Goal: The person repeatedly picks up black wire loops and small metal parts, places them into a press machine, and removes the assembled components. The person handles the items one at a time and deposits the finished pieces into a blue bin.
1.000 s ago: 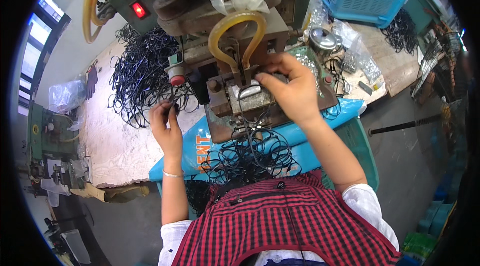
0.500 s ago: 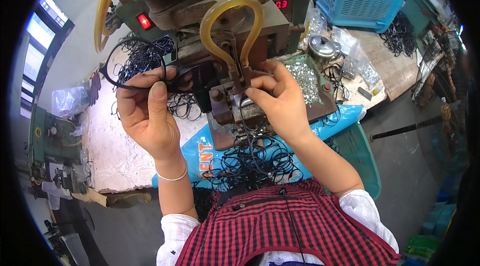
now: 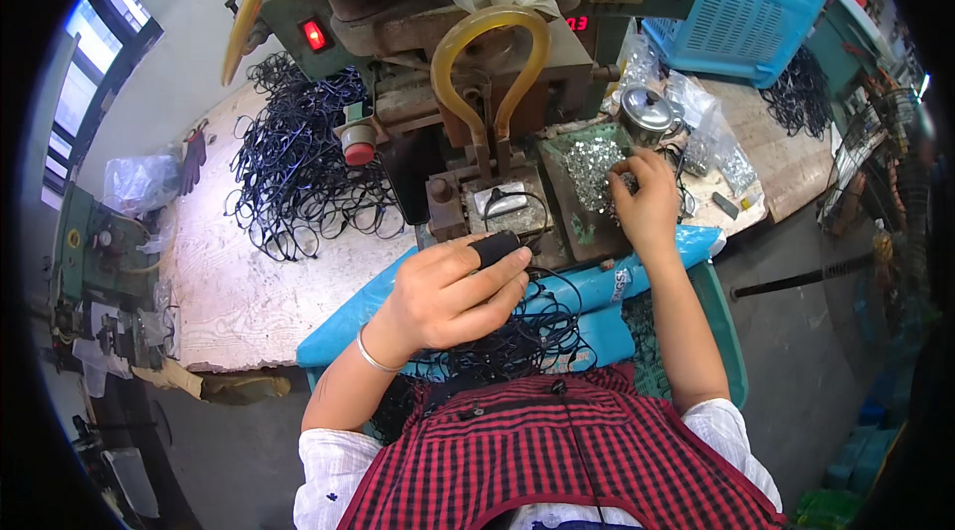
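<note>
My left hand (image 3: 453,296) is in front of the press, its fingers drawn together at a thin black cord loop (image 3: 545,204) that arches above them. A black sleeve (image 3: 494,248) covers part of one finger. At the tray of small shiny metal pieces (image 3: 589,170), my right hand (image 3: 647,200) has its fingers curled at the edge of the heap. Whatever is between those fingertips is too small to make out. The press (image 3: 473,177) stands between and beyond both hands, with a yellow tube (image 3: 489,22) looped above its working point.
A tangle of black cords (image 3: 308,162) covers the table's left part. More cords (image 3: 497,336) lie before me on blue plastic sheeting (image 3: 348,306). A red button (image 3: 358,152) juts from the press. Behind the tray stand a lidded metal pot (image 3: 647,110) and a blue crate (image 3: 741,7).
My right hand has left the press and moved right to the metal pieces. My left hand has come right and nearer me; the large black loop it held up at the left is no longer there.
</note>
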`<state>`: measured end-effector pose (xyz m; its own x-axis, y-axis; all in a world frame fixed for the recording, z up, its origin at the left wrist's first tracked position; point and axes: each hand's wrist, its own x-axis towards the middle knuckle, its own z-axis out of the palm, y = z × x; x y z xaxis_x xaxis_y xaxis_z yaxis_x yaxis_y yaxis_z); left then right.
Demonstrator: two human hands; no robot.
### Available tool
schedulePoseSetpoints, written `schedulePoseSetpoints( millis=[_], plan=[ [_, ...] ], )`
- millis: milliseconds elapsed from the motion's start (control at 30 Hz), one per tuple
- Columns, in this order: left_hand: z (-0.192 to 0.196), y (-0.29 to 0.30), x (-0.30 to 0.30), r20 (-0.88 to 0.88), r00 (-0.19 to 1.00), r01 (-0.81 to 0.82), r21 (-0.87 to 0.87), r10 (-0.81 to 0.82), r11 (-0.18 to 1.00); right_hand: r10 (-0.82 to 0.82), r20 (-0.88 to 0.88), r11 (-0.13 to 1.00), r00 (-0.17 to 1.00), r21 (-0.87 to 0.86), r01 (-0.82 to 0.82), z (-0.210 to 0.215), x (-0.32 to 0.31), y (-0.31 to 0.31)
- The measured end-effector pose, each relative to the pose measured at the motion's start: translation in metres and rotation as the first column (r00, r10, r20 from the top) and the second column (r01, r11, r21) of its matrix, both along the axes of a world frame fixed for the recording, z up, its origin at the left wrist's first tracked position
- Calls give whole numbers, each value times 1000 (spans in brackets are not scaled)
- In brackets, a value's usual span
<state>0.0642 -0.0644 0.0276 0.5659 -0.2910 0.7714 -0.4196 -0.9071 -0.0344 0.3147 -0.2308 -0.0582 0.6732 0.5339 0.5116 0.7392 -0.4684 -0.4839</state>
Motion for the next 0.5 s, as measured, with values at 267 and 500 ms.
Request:
schedulePoseSetpoints(
  millis=[267, 500],
  plan=[
    [-9, 5, 1, 42, 999, 11, -9, -11, 1000, -14, 95, 1000, 995, -7, 15, -29, -5, 6],
    [-20, -7, -25, 11, 996, -88, -111, 90, 990, -7, 59, 999, 998, 47, 4, -18, -3, 15]
  ],
)
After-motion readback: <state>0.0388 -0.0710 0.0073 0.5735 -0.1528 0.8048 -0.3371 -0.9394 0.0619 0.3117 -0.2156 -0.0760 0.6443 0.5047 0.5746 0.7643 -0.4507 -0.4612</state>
